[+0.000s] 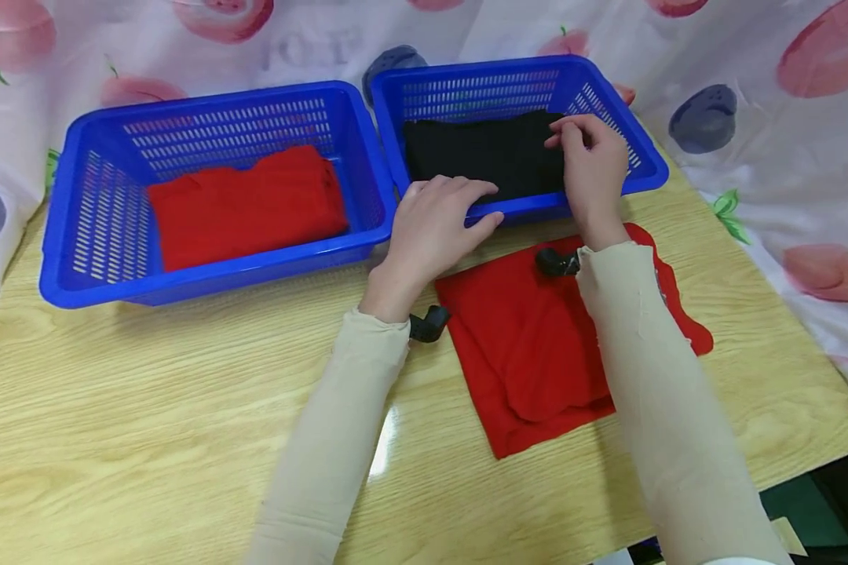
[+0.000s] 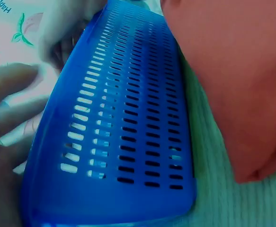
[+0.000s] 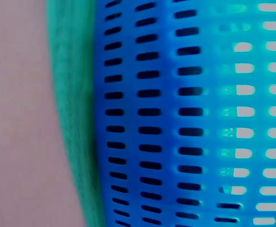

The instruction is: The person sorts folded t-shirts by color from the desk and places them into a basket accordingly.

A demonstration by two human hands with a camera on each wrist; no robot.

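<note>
Settling a folded black cloth [image 1: 484,153] inside the right-hand blue slotted plastic basket [image 1: 537,205] is apparently the step in hand. The left hand [image 1: 434,220] is resting at the basket's front edge, fingers relaxed and grasping nothing, while the right hand [image 1: 595,169] is lying with bent fingers at the black cloth's right end; whether it is pinching fabric cannot be told. A wavy-edged red cloth [image 1: 537,337] is lying on the wood-grained table [image 1: 148,431] before the basket, partly hidden by the right cream sleeve [image 1: 664,369]. The next move is probably calling for turning to that red cloth.
</note>
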